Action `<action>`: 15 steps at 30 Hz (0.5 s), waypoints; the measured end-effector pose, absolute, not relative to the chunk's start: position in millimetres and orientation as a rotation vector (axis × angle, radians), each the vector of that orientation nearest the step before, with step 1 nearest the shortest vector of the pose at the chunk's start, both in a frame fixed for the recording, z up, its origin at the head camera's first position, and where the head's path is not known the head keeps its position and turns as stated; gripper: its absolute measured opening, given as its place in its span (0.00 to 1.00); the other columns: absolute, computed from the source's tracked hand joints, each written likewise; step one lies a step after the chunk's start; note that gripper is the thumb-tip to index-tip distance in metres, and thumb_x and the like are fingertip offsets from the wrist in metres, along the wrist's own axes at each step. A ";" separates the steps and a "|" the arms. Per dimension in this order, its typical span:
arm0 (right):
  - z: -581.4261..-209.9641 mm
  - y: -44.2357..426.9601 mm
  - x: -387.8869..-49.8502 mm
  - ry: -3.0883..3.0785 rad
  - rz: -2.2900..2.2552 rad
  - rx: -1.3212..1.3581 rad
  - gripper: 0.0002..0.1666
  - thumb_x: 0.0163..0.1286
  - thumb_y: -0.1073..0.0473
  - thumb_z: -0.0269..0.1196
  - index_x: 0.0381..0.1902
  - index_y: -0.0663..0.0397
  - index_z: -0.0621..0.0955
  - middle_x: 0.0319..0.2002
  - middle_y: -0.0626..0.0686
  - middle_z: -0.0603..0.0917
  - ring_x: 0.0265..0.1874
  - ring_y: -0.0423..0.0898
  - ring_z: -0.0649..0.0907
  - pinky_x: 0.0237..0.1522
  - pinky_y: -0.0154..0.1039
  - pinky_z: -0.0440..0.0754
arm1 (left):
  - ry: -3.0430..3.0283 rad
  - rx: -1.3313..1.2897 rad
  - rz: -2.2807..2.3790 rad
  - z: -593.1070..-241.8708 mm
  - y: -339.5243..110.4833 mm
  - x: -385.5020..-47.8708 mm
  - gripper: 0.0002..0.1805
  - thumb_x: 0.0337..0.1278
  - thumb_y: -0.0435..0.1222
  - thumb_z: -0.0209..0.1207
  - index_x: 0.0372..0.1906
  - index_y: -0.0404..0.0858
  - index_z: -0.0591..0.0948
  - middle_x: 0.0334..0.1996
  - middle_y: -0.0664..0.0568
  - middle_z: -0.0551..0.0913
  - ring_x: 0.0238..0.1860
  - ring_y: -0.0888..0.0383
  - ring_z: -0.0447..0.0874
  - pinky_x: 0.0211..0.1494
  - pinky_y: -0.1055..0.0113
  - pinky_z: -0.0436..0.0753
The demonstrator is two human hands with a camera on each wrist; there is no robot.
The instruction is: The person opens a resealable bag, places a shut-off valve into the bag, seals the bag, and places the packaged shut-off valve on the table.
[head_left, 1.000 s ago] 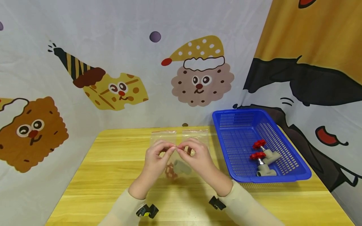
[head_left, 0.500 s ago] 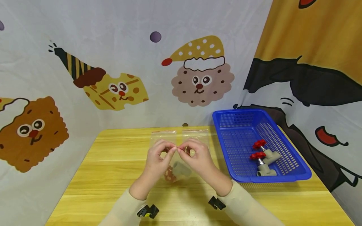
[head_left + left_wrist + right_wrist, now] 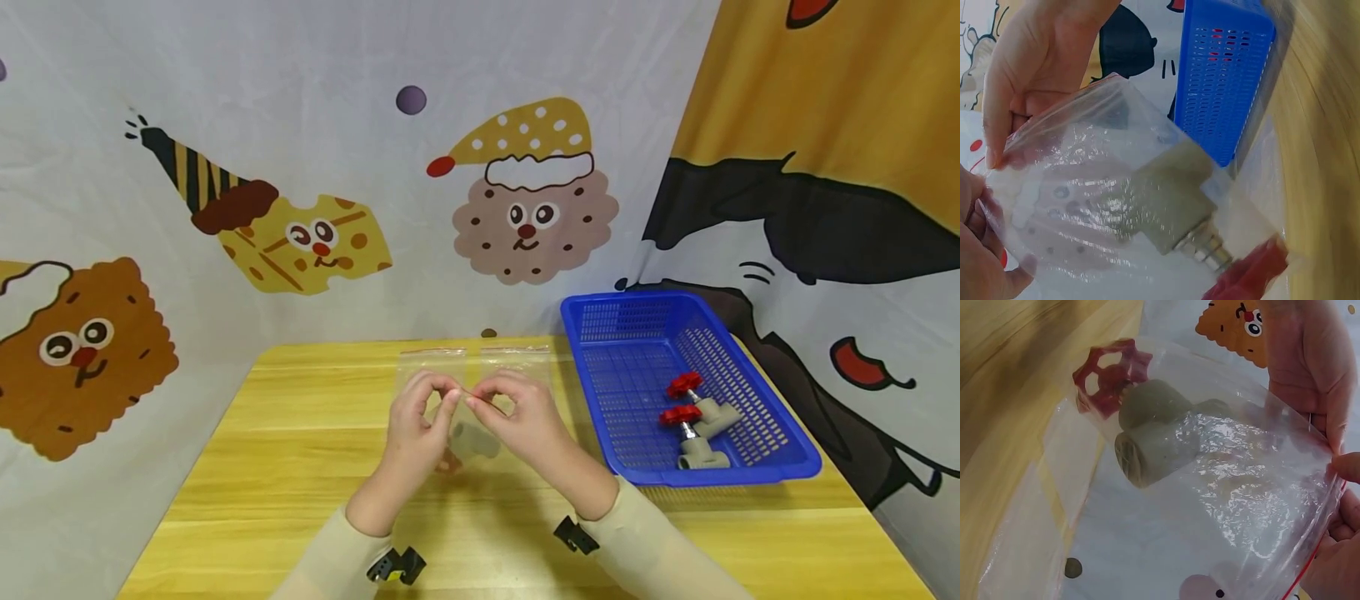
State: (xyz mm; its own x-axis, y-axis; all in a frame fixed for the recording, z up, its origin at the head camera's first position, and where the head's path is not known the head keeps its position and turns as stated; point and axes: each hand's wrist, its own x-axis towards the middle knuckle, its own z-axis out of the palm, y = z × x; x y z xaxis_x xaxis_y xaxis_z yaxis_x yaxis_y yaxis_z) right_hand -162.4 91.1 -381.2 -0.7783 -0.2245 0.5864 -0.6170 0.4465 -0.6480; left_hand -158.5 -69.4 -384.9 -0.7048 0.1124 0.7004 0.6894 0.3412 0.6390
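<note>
Between both hands hangs a clear zip-lock bag (image 3: pixel 1091 194) with a red strip at its top edge. Inside it is a stop valve (image 3: pixel 1169 197) with a grey plastic pipe body, a metal stem and a red handwheel (image 3: pixel 1110 381), which sits lowest. My left hand (image 3: pixel 417 421) pinches the bag's top edge between thumb and index finger. Close beside it, my right hand (image 3: pixel 525 417) pinches the same edge; the fingertips nearly meet. In the head view the hands hide part of the bag.
Two flat zip-lock bags, left (image 3: pixel 431 360) and right (image 3: pixel 516 358), lie on the wooden table (image 3: pixel 300 433) behind the hands. At the right stands a blue basket (image 3: pixel 588 383) holding two valves, one in front (image 3: pixel 703 454) and one behind (image 3: pixel 716 417). A printed curtain (image 3: pixel 337 100) hangs behind.
My fingertips have parted slightly along the bag's edge, the left hand moving a little left. The hanging bag has shifted, and its valve shows a little higher. The basket's valves stay put.
</note>
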 end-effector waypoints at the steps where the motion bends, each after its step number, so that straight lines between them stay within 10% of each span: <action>1: -381.5 91.5 -162.4 -2.292 1.281 0.704 0.04 0.60 0.59 0.69 0.27 0.50 0.84 0.29 0.44 0.84 0.31 0.38 0.80 0.30 0.32 0.79 | -2.056 -0.692 -1.372 -384.6 -69.2 -158.1 0.05 0.52 0.19 0.59 0.30 0.29 0.78 0.28 0.43 0.78 0.33 0.52 0.77 0.40 0.65 0.77; 15: -386.6 100.2 -163.4 -2.341 1.346 0.707 0.03 0.56 0.63 0.71 0.27 0.51 0.85 0.28 0.45 0.85 0.29 0.38 0.81 0.35 0.33 0.81 | -2.003 -0.657 -1.394 -399.1 -76.1 -167.2 0.03 0.57 0.26 0.59 0.32 0.35 0.78 0.29 0.49 0.78 0.35 0.59 0.76 0.42 0.70 0.77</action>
State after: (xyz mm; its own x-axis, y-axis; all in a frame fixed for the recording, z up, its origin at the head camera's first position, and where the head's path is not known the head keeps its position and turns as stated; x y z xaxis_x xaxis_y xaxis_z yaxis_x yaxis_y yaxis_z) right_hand -163.4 100.2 -386.6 -0.8150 -0.2467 0.5243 -0.5772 0.4247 -0.6975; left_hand -167.2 -76.1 -399.1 -0.6945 0.0563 0.7173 0.6921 0.3247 0.6446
